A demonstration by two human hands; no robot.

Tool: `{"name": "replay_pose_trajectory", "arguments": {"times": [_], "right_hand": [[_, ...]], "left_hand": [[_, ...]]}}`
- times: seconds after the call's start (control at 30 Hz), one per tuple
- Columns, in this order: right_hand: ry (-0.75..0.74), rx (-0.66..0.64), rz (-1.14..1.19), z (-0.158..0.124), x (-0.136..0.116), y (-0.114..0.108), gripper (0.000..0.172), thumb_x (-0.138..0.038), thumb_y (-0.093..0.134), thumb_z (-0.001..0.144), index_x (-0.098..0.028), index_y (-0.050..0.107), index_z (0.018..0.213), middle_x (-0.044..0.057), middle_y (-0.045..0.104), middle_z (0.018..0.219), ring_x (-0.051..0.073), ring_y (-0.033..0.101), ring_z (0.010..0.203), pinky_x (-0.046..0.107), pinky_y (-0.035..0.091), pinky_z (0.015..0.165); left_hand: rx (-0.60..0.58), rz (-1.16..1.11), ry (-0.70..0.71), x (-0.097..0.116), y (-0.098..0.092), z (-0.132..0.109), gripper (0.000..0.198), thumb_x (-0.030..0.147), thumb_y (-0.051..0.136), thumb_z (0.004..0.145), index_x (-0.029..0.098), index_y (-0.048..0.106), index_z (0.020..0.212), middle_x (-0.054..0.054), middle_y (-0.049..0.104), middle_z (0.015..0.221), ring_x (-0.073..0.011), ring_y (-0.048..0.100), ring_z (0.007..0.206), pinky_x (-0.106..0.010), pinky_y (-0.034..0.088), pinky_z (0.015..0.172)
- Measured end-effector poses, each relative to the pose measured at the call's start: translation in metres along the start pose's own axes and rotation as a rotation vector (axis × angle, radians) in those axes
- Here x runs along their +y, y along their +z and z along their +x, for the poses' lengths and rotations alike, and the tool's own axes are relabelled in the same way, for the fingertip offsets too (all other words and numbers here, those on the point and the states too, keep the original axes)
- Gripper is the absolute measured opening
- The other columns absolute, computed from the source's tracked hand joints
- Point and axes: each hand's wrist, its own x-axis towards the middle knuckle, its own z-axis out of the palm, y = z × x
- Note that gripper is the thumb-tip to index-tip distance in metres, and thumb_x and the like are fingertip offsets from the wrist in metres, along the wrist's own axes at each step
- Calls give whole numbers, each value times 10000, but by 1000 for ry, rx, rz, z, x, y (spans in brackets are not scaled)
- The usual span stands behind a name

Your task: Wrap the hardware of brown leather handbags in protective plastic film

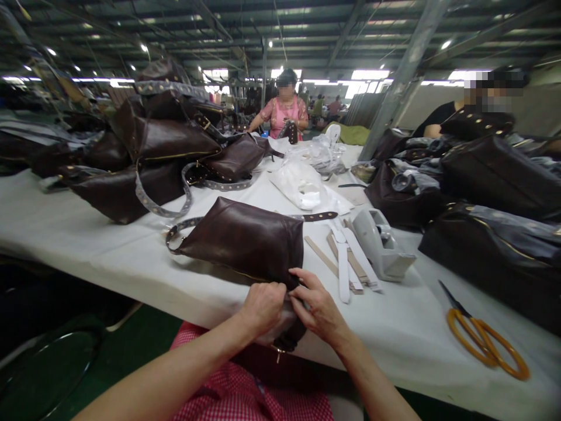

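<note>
A dark brown leather bag [245, 237] lies on the white-covered table [109, 251] at its front edge, its studded strap looping out to the left. At the bag's lower right corner, my left hand [265, 304] is closed, its fingers curled round the edge of the bag. My right hand [318, 307] touches the same corner, thumb and fingers bent towards my left hand; what lies between them is too small to make out. Below both hands, a dark part with a gold zipper pull [279, 353] hangs over the table edge.
Orange-handled scissors [486, 345], a grey tape dispenser [381, 245] and white and beige strips [344, 263] are on the right. Brown bags [170, 137] pile up at left, more bags [499, 175] at right. Clear plastic [302, 181] lies behind. Two people work across the table.
</note>
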Motion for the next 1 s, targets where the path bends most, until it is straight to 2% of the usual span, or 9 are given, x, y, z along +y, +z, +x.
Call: {"name": "replay_pose_trajectory", "arguments": {"times": [0.13, 0.3, 0.47, 0.57, 0.67, 0.73, 0.8, 0.9, 1.0], "right_hand": [[6, 52, -51, 5, 1, 2, 131, -123, 574, 799, -207, 673, 789, 117, 575, 1196, 253, 564, 1107, 407, 548, 886], [-70, 48, -195, 7, -1, 4, 148, -138, 573, 816, -206, 701, 848, 130, 573, 1201, 255, 550, 1105, 391, 534, 904], [-72, 75, -402, 6, -8, 11, 140, -151, 552, 825, -194, 686, 822, 138, 594, 1186, 272, 547, 1080, 413, 526, 856], [-76, 96, -434, 7, -11, 15, 152, -159, 527, 835, -182, 674, 805, 148, 593, 1171, 274, 539, 1072, 400, 522, 847], [-68, 111, -392, 7, -9, 17, 183, -138, 492, 829, -179, 659, 768, 148, 583, 1156, 265, 522, 1084, 374, 521, 855], [-46, 119, -357, 7, -8, 17, 190, -124, 487, 821, -184, 655, 756, 139, 579, 1157, 259, 520, 1081, 369, 520, 857], [-28, 125, -331, 7, -7, 17, 186, -121, 495, 817, -189, 656, 752, 130, 578, 1161, 257, 519, 1080, 366, 519, 858], [-21, 121, -325, 6, -7, 18, 172, -119, 512, 807, -191, 658, 750, 125, 582, 1154, 260, 519, 1081, 361, 519, 854], [-15, 112, -332, 6, -7, 18, 170, -122, 514, 804, -193, 658, 747, 123, 581, 1158, 262, 516, 1091, 365, 517, 857]], "left_hand": [[2, 46, 5, 3, -3, -1, 212, 165, 430, 844, 120, 597, 967, -146, 673, 912, -296, 655, 861, -392, 508, 747], [-5, 48, -12, 4, -6, -1, 203, 144, 446, 829, 119, 599, 960, -146, 674, 907, -283, 658, 869, -378, 509, 765], [-18, -16, -39, 4, -8, 2, 211, 182, 452, 825, 124, 616, 944, -141, 685, 895, -290, 663, 865, -381, 502, 777], [11, -87, -42, -2, -12, 3, 210, 199, 433, 837, 139, 626, 893, -134, 685, 882, -287, 662, 872, -394, 496, 796], [-92, -387, -43, -16, -22, -2, 172, 200, 511, 770, 147, 614, 897, -84, 671, 821, -247, 661, 804, -350, 513, 728], [-238, -704, -96, -30, -29, -9, 283, 196, 571, 700, 144, 589, 978, -46, 653, 785, -212, 652, 727, -304, 519, 629], [-324, -982, -168, -43, -33, -17, 360, 226, 606, 684, 141, 568, 1032, -39, 652, 808, -191, 650, 698, -287, 521, 589], [-253, -1213, -209, -55, -27, -25, 348, 330, 634, 716, 137, 578, 1000, -60, 662, 869, -181, 654, 734, -299, 533, 633], [-51, -1226, -216, -54, -13, -29, 292, 346, 636, 722, 139, 581, 920, -32, 637, 799, -157, 628, 671, -268, 512, 595]]}}
